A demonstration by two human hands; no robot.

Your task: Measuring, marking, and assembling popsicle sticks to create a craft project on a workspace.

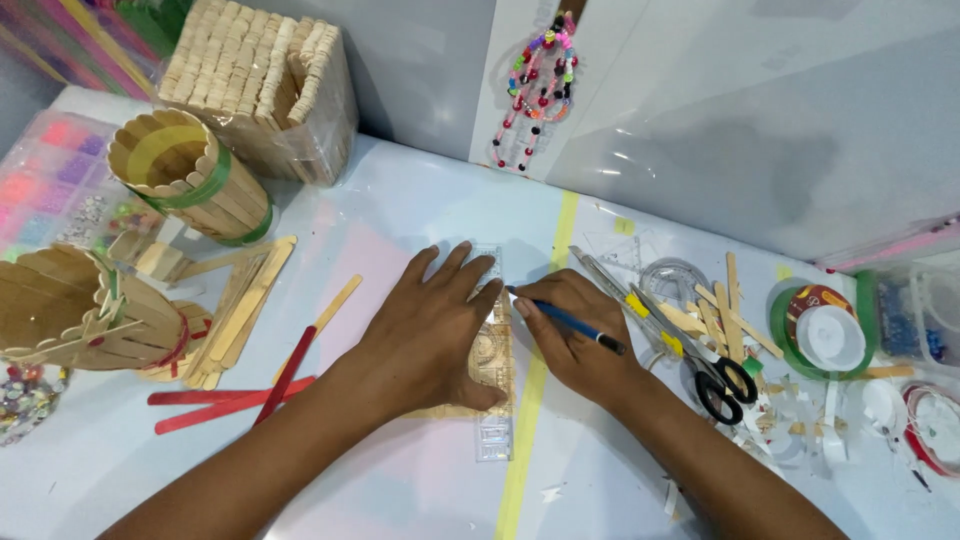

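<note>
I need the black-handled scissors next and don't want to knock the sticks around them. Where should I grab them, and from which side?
Take the scissors by the two black finger loops, coming in from the near edge of the table. The loops point toward you and lie clear, while the blades run away under loose craft sticks.

plastic-wrapped stick bundle (262, 88), far left, seemingly clear film

left hand (435, 335) lying flat at frame centre, fingers spread, palm pressing down | right hand (575, 335) just beside it, fingers curling in a writing grip | both forearms entering from the bottom edge
</note>
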